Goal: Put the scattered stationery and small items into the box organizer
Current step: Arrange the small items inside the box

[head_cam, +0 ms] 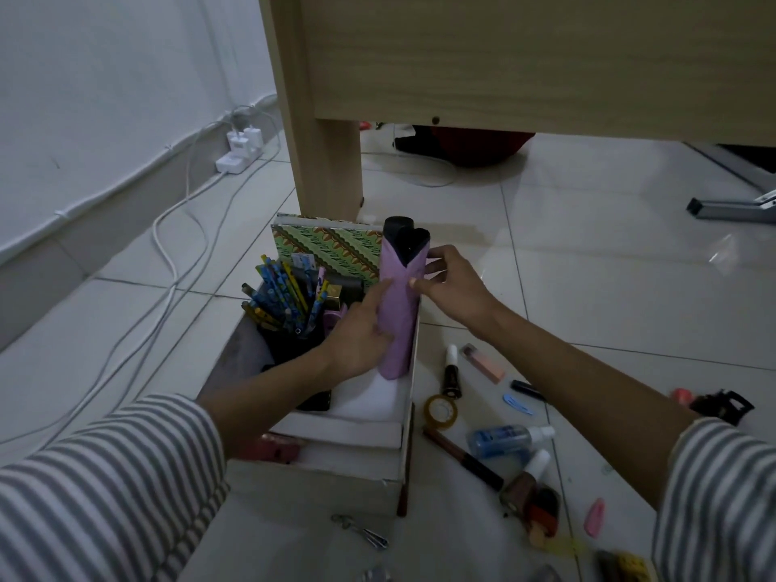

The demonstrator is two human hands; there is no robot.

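1. The purple tube point(399, 312) stands upright in the box organizer point(413, 371), long axis vertical, against its right wall and dead ahead between both hands.
2. The left hand point(361, 333) wraps the tube's lower flank. The right hand point(453, 287) pinches it higher up, thumb in front.
3. Both forearms reach forward. The right hand looks nearer the tape roll point(440, 410) and blue bottle point(504, 441) lying on the floor.

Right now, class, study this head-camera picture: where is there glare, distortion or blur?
Head view: glare on the floor tiles at right; wide-angle lens bends the wall skirting; striped sleeves near the bottom edge look soft; purple tube is sharper.
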